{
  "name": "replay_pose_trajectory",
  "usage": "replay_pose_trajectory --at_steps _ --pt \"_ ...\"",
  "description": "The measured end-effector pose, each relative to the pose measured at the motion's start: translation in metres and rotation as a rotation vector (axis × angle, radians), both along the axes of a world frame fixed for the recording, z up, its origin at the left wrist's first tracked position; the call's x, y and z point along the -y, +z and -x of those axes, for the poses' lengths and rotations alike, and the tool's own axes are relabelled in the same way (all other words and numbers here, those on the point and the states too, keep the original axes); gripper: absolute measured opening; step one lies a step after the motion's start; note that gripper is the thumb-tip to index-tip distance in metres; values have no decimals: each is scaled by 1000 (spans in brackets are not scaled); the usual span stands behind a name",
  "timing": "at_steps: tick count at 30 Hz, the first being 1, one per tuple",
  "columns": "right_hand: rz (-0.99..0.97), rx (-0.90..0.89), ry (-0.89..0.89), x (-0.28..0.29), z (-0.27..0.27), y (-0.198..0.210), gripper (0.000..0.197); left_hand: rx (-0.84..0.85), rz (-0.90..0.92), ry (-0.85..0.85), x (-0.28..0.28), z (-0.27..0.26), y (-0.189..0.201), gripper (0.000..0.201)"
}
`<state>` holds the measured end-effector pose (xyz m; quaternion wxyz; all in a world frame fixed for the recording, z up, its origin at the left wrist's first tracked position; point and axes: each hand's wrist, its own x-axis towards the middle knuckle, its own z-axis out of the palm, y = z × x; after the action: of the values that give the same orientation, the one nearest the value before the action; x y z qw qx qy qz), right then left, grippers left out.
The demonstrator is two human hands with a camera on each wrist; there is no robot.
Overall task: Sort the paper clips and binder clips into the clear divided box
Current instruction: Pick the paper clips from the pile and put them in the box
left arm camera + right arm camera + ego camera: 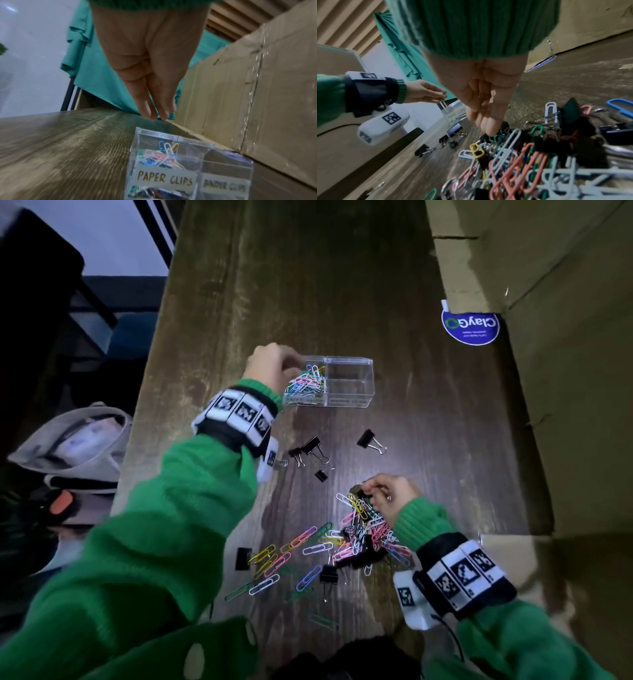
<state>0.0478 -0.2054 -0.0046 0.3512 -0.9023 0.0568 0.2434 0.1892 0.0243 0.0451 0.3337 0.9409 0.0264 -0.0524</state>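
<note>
clear divided box [346, 381] sits at twelve o'clock on the surface [308, 285]. a pale clip [443, 104] is pinched by the left hand [274, 364] over the paper-clip compartment; it should be released low. a clip from the pile [359, 529] at six o'clock is pinched by the right hand [390, 494].

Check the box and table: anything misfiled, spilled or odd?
Nothing misfiled: the PAPER CLIPS compartment holds only paper clips, the BINDER CLIPS compartment is empty. The unsorted pile remains mixed, binder clips scattered.
</note>
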Motion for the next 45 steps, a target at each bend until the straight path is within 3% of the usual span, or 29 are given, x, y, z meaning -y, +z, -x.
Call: replay_pose_trajectory --at_steps 3,7,9,13,18,24,30,34,38,40,42,45 --pt "47 34 107 -9 6 6 22 -32 -10 -44 -11 55 -5 20" --pt "65 50 307 -28 18 6 26 -327 -16 -253 -24 136 -32 23" --pt "52 69 432 -43 26 0 29 -393 -30 -295 -29 169 -39 30" --pt "111 108 748 -68 45 -18 38 -398 -181 -443 -23 217 -48 56" --pt "329 102 988 -74 53 -21 43 -346 -370 -344 -12 244 -67 49" --pt "404 118 989 -71 62 -19 43 -411 -286 -306 2 242 -72 28" --pt "483 55 859 -79 60 -16 48 -465 -209 -297 5 233 -68 25" --pt "508 104 838 -86 68 -19 37 -476 -97 -211 2 231 -62 15" --pt "390 -6 799 -81 56 -15 36 -466 0 -128 -5 224 -57 11" --pt "311 -68 771 -73 41 -12 26 -455 46 -98 -7 218 -54 14" --pt "168 -90 607 -65 26 -5 15 -424 38 -98 -7 212 -51 19" --pt "85 40 371 -64 -11 19 9 -393 20 -103 -7 205 -49 23"
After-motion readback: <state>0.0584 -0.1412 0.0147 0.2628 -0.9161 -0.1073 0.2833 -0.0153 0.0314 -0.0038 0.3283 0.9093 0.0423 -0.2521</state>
